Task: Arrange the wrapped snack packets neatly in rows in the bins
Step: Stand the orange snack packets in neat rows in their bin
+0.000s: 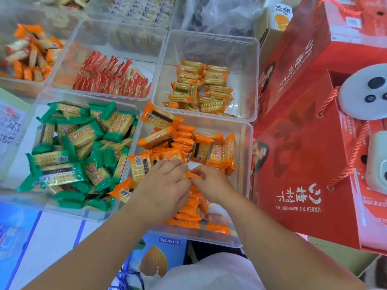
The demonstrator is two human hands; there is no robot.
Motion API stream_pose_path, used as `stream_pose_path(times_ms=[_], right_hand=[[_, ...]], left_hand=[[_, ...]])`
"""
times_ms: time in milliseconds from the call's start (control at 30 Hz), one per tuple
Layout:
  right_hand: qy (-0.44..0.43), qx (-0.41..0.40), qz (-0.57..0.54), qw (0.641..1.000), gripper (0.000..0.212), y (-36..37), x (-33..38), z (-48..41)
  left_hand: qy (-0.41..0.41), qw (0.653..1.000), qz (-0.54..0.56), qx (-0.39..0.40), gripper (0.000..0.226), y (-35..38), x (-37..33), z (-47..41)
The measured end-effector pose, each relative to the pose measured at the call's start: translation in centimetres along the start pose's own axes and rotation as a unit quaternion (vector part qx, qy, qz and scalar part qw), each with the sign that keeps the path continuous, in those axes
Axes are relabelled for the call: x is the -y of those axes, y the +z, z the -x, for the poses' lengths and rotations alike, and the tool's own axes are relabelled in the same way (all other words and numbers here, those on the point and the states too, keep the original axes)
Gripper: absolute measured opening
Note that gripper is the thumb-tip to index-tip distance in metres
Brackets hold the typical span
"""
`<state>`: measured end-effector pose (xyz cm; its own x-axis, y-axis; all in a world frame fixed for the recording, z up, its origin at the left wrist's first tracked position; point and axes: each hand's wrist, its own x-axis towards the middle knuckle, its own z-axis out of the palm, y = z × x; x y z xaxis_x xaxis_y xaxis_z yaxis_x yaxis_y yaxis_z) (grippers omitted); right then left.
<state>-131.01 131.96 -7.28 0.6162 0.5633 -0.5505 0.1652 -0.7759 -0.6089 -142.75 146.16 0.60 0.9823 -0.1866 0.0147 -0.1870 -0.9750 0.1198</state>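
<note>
Packet (194,175): orange foil wrap, cracker inside; held over the middle of the near right bin (247,143), between both hands; right hand (211,185) pinches its right end with thumb and fingertips; left hand (165,185) curls its fingers onto the left end, knuckles up, grip narrow.

Handling, as judged: light; wrap slick and crinkly, apt to slide; contents stiff but brittle, so not for squeezing flat; best taken by the crimped ends or the long edges.

Orange packets (184,141): same bin; one row stands on edge down the centre, passing under the hands to the near wall; a second group stands at the right; several lie loose and flat at the left, one tipped over the rim toward the next bin.

Room: bare floor shows at the bin's right side and near right corner; little slack at the left, where loose ones crowd the wall.

Green packets (73,147): bin touching on the left; heaped, unsorted.

Small packets (201,88): bin behind; roughly stacked, much bare floor.

Red packets (111,78): bin behind and to the left; rough rows.

Gift bags (303,143): red, upright, hard against the right wall; no room to swing out that way.

Carton (155,258): blue, under the bin's near edge.
</note>
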Motion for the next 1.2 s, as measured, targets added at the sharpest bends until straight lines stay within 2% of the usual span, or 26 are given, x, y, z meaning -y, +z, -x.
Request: stream_pose_path(times_ms=[133,233,300,433,533,633,767,833,900,967,1100,1200], right_hand=[[0.017,-0.001,-0.003,1.0,0.029,-0.2,-0.3,-0.1],[0.007,-0.002,-0.019,1.0,0.029,0.2,-0.2,0.0],[0.022,0.013,-0.067,0.997,0.033,0.7,0.3,0.3],[0.082,0.039,-0.187,0.978,0.049,1.8,1.0,0.8],[0.159,0.031,-0.332,0.929,0.05,2.4,1.7,0.9],[0.175,0.024,-0.344,0.922,0.031,2.2,2.0,1.0],[0.172,0.027,-0.358,0.917,0.025,1.2,1.0,1.1],[0.145,0.026,-0.321,0.936,0.024,1.4,0.6,1.2],[0.087,0.009,-0.208,0.974,0.028,1.8,0.2,0.8],[0.034,-0.001,-0.088,0.996,0.029,1.9,0.1,0.4],[-0.02,-0.042,0.092,0.995,0.031,1.7,0.2,-0.2],[-0.03,-0.056,0.1,0.993,0.031,1.4,0.5,-0.2]], left_hand=[[-0.046,0.994,-0.02,-0.1,0.022,-0.2,0.3,0.9],[-0.111,0.983,-0.042,-0.139,0.024,-0.3,0.3,2.0],[-0.159,0.975,-0.036,-0.151,0.03,0.1,0.0,3.2],[-0.255,0.959,-0.027,-0.12,0.052,1.8,-0.7,5.7],[-0.296,0.95,-0.011,-0.098,0.063,3.2,-1.0,7.2],[-0.298,0.951,0.007,-0.08,0.07,4.6,-1.3,8.3],[-0.294,0.953,0.03,-0.062,0.081,5.8,-1.4,8.5],[-0.294,0.954,0.035,-0.056,0.081,5.8,-1.4,8.3],[-0.296,0.954,0.03,-0.049,0.082,5.6,-1.5,8.0],[-0.296,0.954,0.015,-0.039,0.084,5.1,-1.7,7.7],[-0.237,0.97,-0.022,-0.051,0.084,3.6,-1.8,6.1],[-0.143,0.989,-0.022,-0.039,0.073,2.7,-2.3,3.8]])
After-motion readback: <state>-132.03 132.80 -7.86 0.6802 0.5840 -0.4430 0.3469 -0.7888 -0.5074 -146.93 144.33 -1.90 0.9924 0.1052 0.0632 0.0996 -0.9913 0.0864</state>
